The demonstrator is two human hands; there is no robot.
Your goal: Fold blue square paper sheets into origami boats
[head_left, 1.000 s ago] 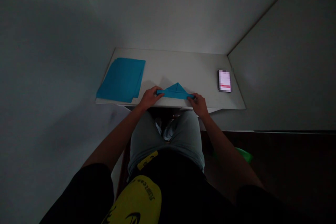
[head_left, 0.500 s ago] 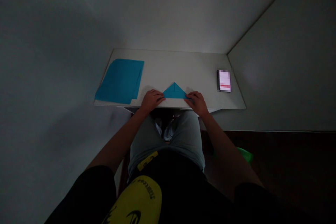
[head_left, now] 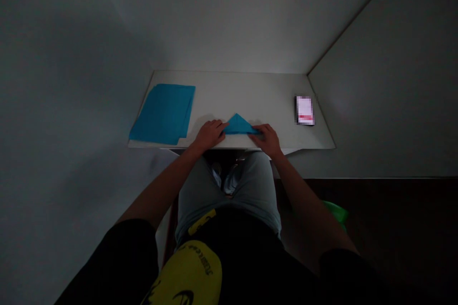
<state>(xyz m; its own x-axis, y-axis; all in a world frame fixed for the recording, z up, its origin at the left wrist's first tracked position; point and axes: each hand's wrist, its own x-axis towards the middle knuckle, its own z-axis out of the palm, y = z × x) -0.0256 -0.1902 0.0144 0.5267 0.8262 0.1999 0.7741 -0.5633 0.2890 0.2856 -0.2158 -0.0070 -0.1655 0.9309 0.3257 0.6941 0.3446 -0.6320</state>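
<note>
A small blue paper triangle (head_left: 238,125) lies folded on the white table (head_left: 250,95) near its front edge. My left hand (head_left: 208,134) rests on the triangle's left corner, fingers bent and pressing down on the paper. On the right corner sits my right hand (head_left: 266,138), its fingers also laid over the paper's edge. Both hands hold the fold flat against the table.
A stack of blue paper sheets (head_left: 163,113) lies at the table's left. A phone (head_left: 305,110) with a lit screen rests at the right. Walls close in on the left, back and right. A green object (head_left: 334,210) shows on the dark floor.
The paper's lower strip went from raised between my fingers to pressed flat. Both hands moved slightly inward along the triangle's base.
</note>
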